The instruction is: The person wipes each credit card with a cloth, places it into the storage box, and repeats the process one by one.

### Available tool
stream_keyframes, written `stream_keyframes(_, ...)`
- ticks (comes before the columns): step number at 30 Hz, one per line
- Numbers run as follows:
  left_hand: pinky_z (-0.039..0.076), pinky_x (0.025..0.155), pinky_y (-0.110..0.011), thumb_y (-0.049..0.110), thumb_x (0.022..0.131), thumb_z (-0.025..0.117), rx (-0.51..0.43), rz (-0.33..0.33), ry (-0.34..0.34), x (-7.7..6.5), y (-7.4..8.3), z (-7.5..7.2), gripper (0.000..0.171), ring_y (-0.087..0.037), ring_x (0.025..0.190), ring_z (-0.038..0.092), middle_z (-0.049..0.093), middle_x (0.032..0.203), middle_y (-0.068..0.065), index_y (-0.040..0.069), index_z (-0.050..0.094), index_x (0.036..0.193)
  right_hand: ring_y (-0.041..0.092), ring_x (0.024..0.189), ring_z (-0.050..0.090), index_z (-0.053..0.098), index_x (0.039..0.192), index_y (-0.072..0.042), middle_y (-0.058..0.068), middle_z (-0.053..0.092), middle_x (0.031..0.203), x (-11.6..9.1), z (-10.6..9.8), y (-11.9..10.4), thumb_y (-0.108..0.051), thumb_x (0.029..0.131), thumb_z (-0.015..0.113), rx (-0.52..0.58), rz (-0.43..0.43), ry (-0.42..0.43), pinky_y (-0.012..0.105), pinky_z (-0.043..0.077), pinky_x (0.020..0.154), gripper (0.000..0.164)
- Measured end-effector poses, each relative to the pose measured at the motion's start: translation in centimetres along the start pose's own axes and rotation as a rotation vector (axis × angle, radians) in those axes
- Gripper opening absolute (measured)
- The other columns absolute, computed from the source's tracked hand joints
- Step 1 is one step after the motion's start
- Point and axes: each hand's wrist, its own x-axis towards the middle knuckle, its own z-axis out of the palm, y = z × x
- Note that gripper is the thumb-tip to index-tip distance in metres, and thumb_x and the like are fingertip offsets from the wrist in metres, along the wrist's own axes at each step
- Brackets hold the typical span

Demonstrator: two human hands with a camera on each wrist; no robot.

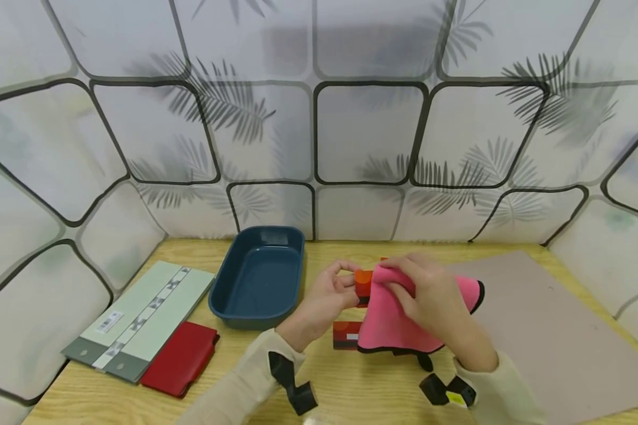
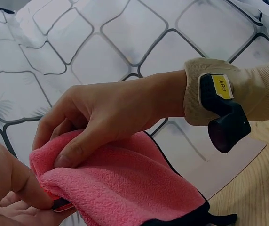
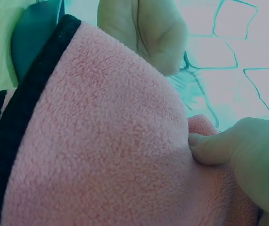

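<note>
Pink cloth (image 1: 385,321) between thumb (image 1: 402,296) and fingers (image 1: 402,265) of the right hand (image 1: 435,295)

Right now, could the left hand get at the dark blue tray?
Probably yes: the dark blue tray sits beside the left hand with nothing visible between, though that hand already holds a red packet.

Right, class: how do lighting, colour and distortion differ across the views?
Head: bright, the white leaf-patterned backdrop seemingly stretched towards the edges; left wrist: dimmer, the pink fleecy cloth strongly coloured; right wrist: green-cyan cast, the cloth paler, backdrop washed out.
</note>
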Motion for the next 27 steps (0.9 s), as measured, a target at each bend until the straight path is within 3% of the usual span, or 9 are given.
stream_keyframes(8, 0.053, 0.075, -0.022, -0.020, 0.084, 0.040, -0.005, -0.020, -0.091, -0.2, -0.2, 0.0, 0.041, -0.008, 0.086, 0.063, 0.058, 0.126, -0.029, 0.003, 0.040, 0.118, 0.020, 0.077, 0.061, 0.069, 0.098, -0.006, 0.005, 0.063, 0.083, -0.2, 0.9, -0.9, -0.002, 0.069, 0.082, 0.028, -0.036, -0.025, 0.036, 0.055, 0.066, 0.032)
stream_keyframes(15, 0.054, 0.078, -0.023, -0.020, 0.085, 0.041, 0.008, -0.026, -0.064, -0.1, -0.3, 0.0, 0.040, -0.011, 0.092, 0.064, 0.058, 0.127, -0.028, 0.000, 0.040, 0.120, 0.017, 0.078, 0.061, 0.069, 0.100, -0.007, 0.003, 0.063, 0.086, -0.2, 0.9, -0.9, 0.000, 0.072, 0.080, 0.089, 0.041, -0.100, 0.035, 0.055, 0.067, 0.031)
stream_keyframes(22, 0.052, 0.072, -0.022, -0.019, 0.082, 0.041, 0.050, -0.050, 0.021, -0.2, -0.4, 0.0, 0.042, -0.011, 0.077, 0.062, 0.065, 0.109, -0.021, 0.000, 0.041, 0.119, 0.023, 0.088, 0.065, 0.069, 0.104, -0.008, 0.007, 0.067, 0.096, -0.2, 0.6, -0.5, -0.001, 0.076, 0.079, 0.113, 0.137, -0.200, 0.041, 0.057, 0.076, 0.030)
stream_keyframes(24, 0.047, 0.064, -0.019, -0.019, 0.082, 0.040, 0.055, -0.054, 0.042, -0.1, -0.4, 0.1, 0.042, -0.010, 0.069, 0.058, 0.066, 0.100, -0.015, -0.001, 0.041, 0.119, 0.025, 0.090, 0.066, 0.068, 0.104, -0.008, 0.008, 0.068, 0.099, -0.2, 0.4, -0.2, -0.002, 0.076, 0.078, 0.118, 0.164, -0.222, 0.043, 0.057, 0.078, 0.030)
stream_keyframes(27, 0.033, 0.050, -0.017, -0.019, 0.082, 0.041, 0.068, -0.066, 0.059, 0.1, -0.6, 0.4, 0.043, -0.007, 0.054, 0.041, 0.058, 0.083, -0.005, -0.001, 0.041, 0.121, 0.023, 0.089, 0.067, 0.069, 0.103, -0.008, 0.006, 0.069, 0.098, -0.4, 0.0, 0.5, -0.004, 0.077, 0.079, 0.110, 0.185, -0.231, 0.043, 0.057, 0.078, 0.029)
